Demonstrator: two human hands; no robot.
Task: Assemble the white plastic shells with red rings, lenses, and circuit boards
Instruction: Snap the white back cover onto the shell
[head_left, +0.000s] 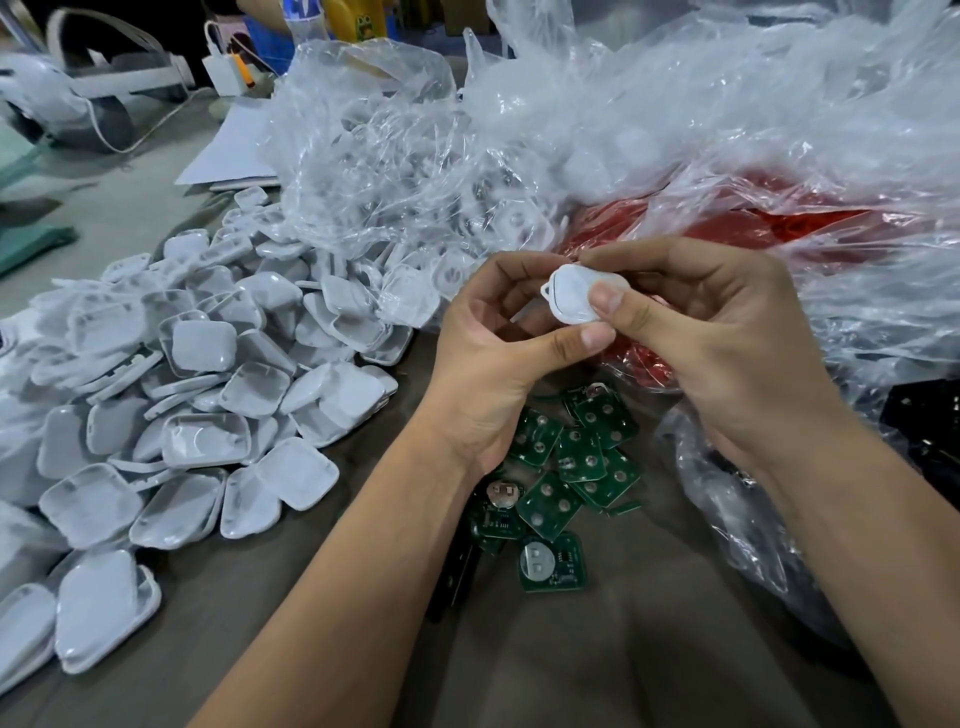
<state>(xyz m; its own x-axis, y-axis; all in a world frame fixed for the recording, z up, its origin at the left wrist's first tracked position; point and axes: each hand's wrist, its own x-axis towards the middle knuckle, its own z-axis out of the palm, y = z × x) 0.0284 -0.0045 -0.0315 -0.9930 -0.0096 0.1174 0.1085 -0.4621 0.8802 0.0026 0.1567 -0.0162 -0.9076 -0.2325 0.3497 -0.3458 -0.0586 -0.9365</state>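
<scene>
Left hand: the left hand (493, 358) is pinching the white shell (576, 296) from below, thumb pressing its lower edge.
Right hand: the right hand (727, 332) is holding the same shell from the right, thumb lying across its face.
Shell pile: loose white shells (208, 384) are lying heaped on the worktop (649, 623) at left.
Circuit boards: green circuit boards (566, 467) are lying scattered under the wrists.
Bags: a clear plastic bag (395, 156) is holding more shells; the red rings (727, 228) are showing through another bag behind the hands.
</scene>
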